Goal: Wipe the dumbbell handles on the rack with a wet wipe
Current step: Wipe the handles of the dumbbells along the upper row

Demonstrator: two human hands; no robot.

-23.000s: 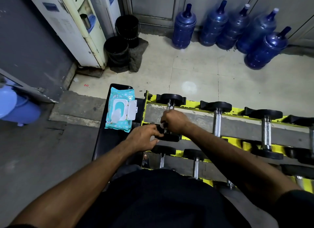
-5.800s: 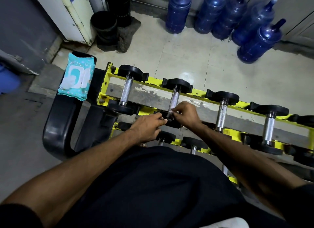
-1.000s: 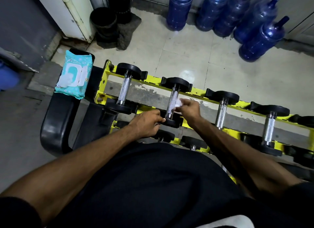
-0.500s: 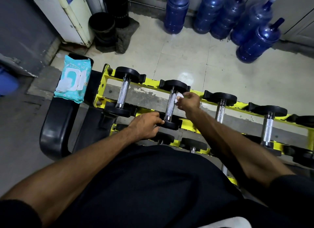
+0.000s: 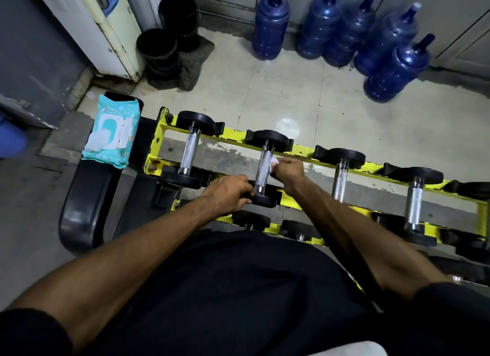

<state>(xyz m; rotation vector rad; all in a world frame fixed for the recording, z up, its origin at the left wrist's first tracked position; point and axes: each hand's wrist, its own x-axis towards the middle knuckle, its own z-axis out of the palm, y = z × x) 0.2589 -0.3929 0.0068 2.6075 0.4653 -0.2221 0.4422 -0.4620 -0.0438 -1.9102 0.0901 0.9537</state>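
Several dumbbells with knurled steel handles lie across the yellow rack (image 5: 156, 143). My right hand (image 5: 289, 170) pinches a small white wet wipe (image 5: 273, 162) against the right side of the second dumbbell's handle (image 5: 263, 167), near its upper half. My left hand (image 5: 228, 192) grips that dumbbell's near black head (image 5: 265, 199). The first dumbbell's handle (image 5: 188, 150) lies to the left, and two more handles (image 5: 339, 179) (image 5: 414, 204) lie to the right. A lower rack row shows more dumbbell heads (image 5: 250, 219), partly hidden by my arms.
A teal wet-wipe pack (image 5: 111, 135) with its lid open lies on a black padded bench (image 5: 84, 196) left of the rack. Several blue water jugs (image 5: 270, 24) stand on the tiled floor beyond. Two black bins (image 5: 159, 50) and a water dispenser (image 5: 106, 32) stand at back left.
Over the last second my right hand has slid the wipe up and then back down a little along the second handle. My left hand has stayed on the near head.
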